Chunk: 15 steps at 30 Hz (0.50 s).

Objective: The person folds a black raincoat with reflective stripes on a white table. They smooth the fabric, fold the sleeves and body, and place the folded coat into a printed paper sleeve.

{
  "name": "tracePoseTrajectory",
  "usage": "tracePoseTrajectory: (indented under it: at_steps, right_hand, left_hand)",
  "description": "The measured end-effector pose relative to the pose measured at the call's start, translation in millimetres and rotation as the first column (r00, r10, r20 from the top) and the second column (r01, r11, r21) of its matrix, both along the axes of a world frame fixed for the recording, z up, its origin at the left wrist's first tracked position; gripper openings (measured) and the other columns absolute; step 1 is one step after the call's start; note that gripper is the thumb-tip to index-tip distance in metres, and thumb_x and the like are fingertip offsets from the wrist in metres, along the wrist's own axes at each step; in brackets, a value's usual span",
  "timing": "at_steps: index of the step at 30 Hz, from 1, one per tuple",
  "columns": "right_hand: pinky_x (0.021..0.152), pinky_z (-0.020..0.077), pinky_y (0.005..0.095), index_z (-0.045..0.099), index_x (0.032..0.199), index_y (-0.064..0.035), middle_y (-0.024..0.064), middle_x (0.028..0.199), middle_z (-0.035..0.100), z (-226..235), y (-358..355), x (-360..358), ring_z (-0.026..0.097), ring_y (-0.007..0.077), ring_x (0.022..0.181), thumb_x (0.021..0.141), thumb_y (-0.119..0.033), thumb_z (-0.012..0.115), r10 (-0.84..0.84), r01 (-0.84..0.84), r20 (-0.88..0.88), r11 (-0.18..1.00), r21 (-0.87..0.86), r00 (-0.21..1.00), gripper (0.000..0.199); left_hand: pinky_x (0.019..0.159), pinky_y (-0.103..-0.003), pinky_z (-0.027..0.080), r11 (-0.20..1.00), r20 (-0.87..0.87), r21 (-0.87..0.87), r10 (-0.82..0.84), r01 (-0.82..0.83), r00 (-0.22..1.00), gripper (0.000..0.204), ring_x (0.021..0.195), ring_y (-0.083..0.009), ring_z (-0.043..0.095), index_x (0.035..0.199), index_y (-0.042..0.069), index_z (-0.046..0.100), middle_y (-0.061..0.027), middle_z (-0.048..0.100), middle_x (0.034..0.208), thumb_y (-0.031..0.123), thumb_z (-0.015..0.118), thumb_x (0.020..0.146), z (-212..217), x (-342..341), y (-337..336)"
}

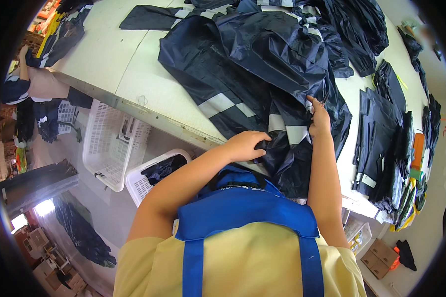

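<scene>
A dark navy rain jacket (252, 64) with grey reflective bands lies spread over the white work table (114, 54). My left hand (245, 145) is closed on the jacket's lower edge near the table's front edge. Further right, my right hand (318, 119) pinches the fabric beside a reflective band. Both forearms reach up from my yellow shirt and blue apron.
More navy garments (352, 29) are heaped at the table's far side, and a stack of folded ones (381, 143) lies at right. Two white plastic baskets (111, 148) stand on the floor under the table's left edge. Another person (29, 84) works at far left.
</scene>
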State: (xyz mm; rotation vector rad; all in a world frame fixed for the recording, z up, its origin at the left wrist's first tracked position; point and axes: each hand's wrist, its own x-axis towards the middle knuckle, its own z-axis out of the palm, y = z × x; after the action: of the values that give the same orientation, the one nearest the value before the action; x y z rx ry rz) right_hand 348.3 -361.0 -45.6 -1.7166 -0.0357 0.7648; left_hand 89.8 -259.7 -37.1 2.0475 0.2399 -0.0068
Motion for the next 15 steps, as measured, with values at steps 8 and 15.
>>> tracePoseTrajectory:
  at_steps: [8,15]
  right_hand:
    - [0.071,0.0507,0.0289,0.061,0.111,0.0054,0.0108,0.090,0.062,68.7,-5.5,-4.2,0.062,0.0188,0.080,0.098,-0.025,0.051,0.021,0.000,-0.093,0.976,0.216,0.995,0.034]
    - [0.084,0.0501,0.0327,0.059,0.113,0.0078,0.0168,0.101,0.063,102.8,-19.4,9.5,0.063,0.0245,0.090,0.098,-0.022,0.048,0.316,-0.279,-0.015,0.858,0.431,0.949,0.035]
  left_hand:
    - [0.093,-0.037,0.044,0.751,-0.149,-0.256,0.592,-0.609,0.792,0.070,0.109,-0.0218,0.056,0.133,-0.007,0.039,-0.0241,0.050,0.128,0.032,0.070,0.083,-2.9,61.0,27.3]
    - [0.080,-0.031,0.042,0.646,-0.088,-0.705,0.331,-0.294,0.939,0.046,0.100,-0.0157,0.053,0.123,0.009,0.055,-0.0043,0.059,0.115,0.019,0.061,0.079,44.8,125.2,95.9]
